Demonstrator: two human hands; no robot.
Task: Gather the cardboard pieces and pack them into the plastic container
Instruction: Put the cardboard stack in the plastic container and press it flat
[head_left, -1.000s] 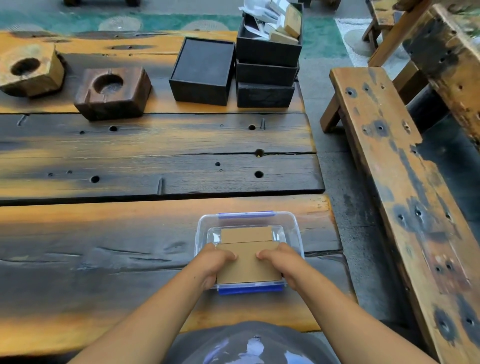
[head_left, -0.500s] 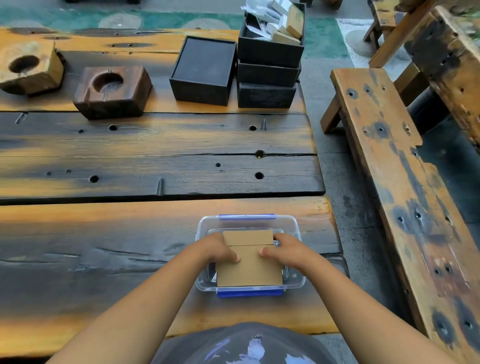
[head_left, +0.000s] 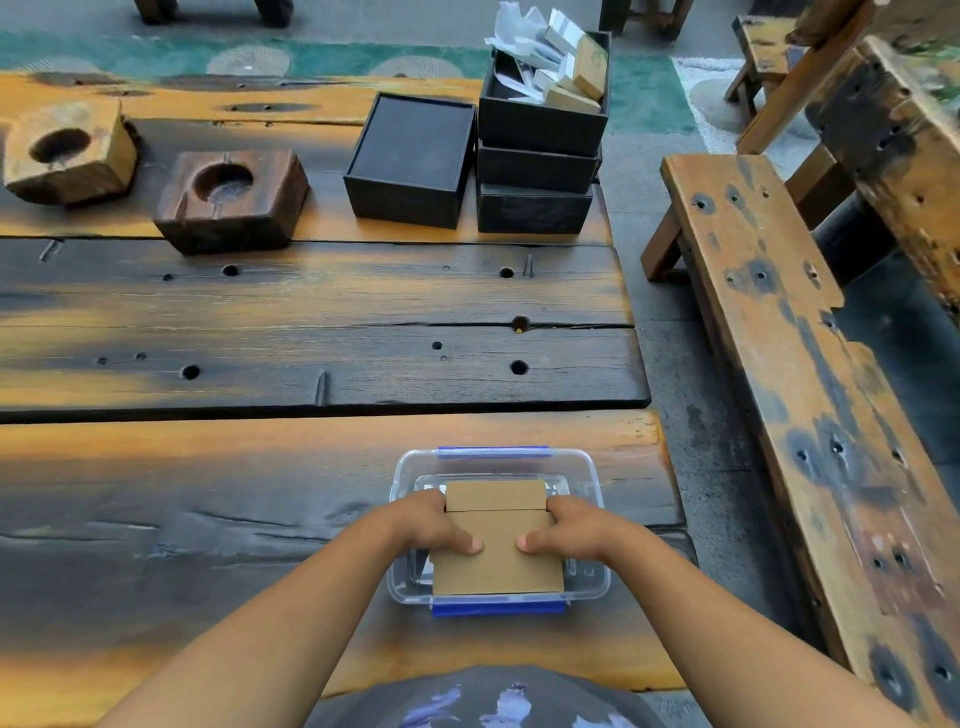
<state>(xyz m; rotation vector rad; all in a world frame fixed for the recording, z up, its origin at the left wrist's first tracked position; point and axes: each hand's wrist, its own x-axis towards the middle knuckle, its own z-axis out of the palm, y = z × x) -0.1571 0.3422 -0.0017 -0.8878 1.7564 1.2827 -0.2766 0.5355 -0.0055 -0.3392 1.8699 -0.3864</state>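
A clear plastic container (head_left: 589, 478) with blue clips stands open near the front right of the wooden table. A stack of brown cardboard pieces (head_left: 497, 558) sits in it, the top sheet level with the rim. My left hand (head_left: 431, 525) grips the stack's left edge and my right hand (head_left: 569, 527) grips its right edge, thumbs resting on top. A narrower cardboard strip (head_left: 496, 494) shows just beyond the top sheet, between my fingers.
Two wooden blocks with round hollows (head_left: 231, 197) (head_left: 67, 150) and black boxes (head_left: 413, 158), one stack (head_left: 540, 156) holding papers and small cartons, stand at the table's far side. A worn wooden bench (head_left: 810, 389) runs along the right.
Both hands slid forward along the stack's sides and pressed it lower into the container; the stack now lies more squarely inside the rim.
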